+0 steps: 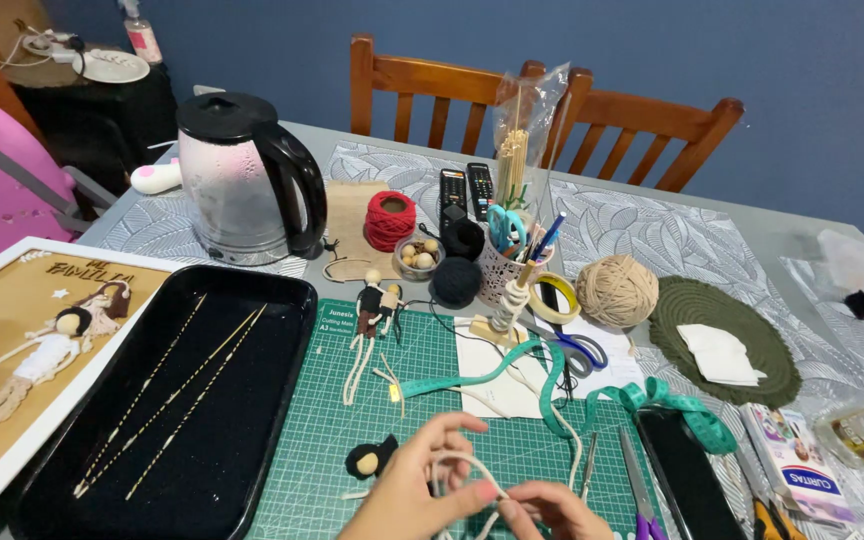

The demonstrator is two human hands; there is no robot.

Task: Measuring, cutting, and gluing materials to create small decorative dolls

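Both hands work low over a green cutting mat [422,400]. My left hand [417,485] pinches a loop of cream cord [457,463] between thumb and fingers. My right hand [552,510] grips the same cord just to the right, at the bottom edge of the view. A small wooden bead with black yarn [370,458] lies beside my left hand. A finished cord doll [369,320] lies higher on the mat. A teal measuring tape [552,385] curls across the mat.
A black tray [282,400] with thin sticks sits left, next to a framed doll picture [22,340]. Behind stand a kettle [242,180], red yarn [390,220], black yarn balls [455,281], a beige twine ball [617,290], a cup of tools [512,250], scissors [577,350] and a dark green mat [782,365].
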